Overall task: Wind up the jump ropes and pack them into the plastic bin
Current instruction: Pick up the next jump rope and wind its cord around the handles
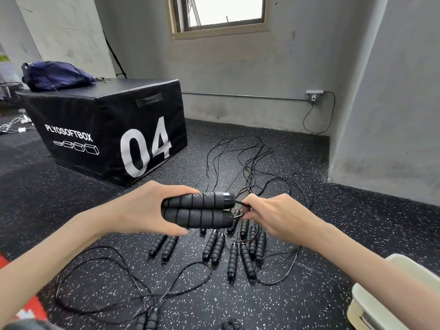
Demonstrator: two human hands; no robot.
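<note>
Left to right, all on the speckled floor (pixel 321 234): red mat (pixel 28 303) at the bottom-left edge, black plyo box (pixel 107 129) marked "04" far left with a blue bag (pixel 56 76) on its top at the left end

Handles counted: 2 in hand, 10 lying in a row mid-floor (pixel 214 248) under the hands (a few more partly hidden behind the right hand, can't count those), 2 at the bottom edge left of centre (pixel 147 321), 1–2 more at the bottom edge centre (pixel 231 326), cropped. Rope count unclear, the cords (pixel 240 160) are tangled in loops toward the back wall and one loose loop (pixel 100 284) runs across the near-left floor

Left hand (pixel 145 208): palm in, thumb below, fingers over the top, clenched round the pair of handles (pixel 197 210), stacked side by side, lying level, cord ends pointing right. Held above the floor, over the row

Right hand (pixel 273 215): back of hand up, fingertips pinching the cord (pixel 241 204) right where it leaves the held handles, just beside their ends

Both forearms bare, reaching in from the bottom corners

Bin (pixel 371 303): 1, cream plastic, bottom-right corner of the floor, cropped; inside not visible. Well apart from the held rope
</note>
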